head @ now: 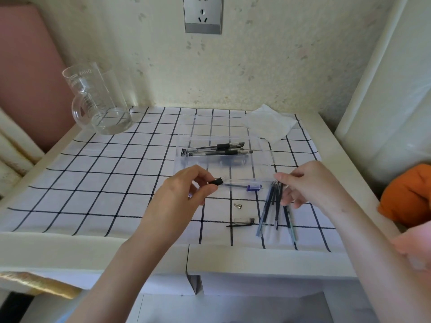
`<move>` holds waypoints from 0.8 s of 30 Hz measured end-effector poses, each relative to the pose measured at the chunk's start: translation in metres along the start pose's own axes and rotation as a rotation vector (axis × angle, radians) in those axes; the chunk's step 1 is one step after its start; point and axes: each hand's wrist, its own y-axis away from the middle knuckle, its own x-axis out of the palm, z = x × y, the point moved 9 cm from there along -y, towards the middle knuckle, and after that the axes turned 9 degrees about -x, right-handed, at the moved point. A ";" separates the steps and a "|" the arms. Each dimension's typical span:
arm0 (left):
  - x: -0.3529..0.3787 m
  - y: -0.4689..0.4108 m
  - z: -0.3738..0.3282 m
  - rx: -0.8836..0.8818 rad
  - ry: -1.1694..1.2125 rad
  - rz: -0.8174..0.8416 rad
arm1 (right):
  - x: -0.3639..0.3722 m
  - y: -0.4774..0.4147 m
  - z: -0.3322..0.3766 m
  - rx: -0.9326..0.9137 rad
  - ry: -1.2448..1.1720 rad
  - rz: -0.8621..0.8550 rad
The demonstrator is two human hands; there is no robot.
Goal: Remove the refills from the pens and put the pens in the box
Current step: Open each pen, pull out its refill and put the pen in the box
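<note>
Pen in L hand

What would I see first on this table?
In the middle, the left hand pinches a pen by its black grip, and the right hand is at a bunch of refills on the checked cloth. Behind them a clear box holds pens; a glass jug stands back left.

The glass mug bears "Drink mor…" (mirrored; smaller print unreadable).

glass mug back-left | tissue (white) back-right | socket on wall
</note>
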 end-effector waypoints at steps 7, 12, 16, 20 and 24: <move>-0.004 -0.001 0.000 -0.001 0.019 -0.026 | -0.020 0.004 0.038 -0.260 0.178 -0.222; -0.006 0.000 0.001 -0.011 0.014 -0.048 | 0.028 0.019 0.081 -0.617 0.339 -0.040; -0.007 0.000 0.001 -0.011 0.018 -0.053 | 0.076 0.016 0.070 -0.657 0.607 0.114; -0.008 0.001 0.001 -0.006 0.017 -0.052 | 0.086 0.006 0.053 -0.591 0.786 0.113; -0.009 0.000 0.001 -0.012 0.009 -0.046 | 0.085 0.004 0.054 -0.579 0.792 0.127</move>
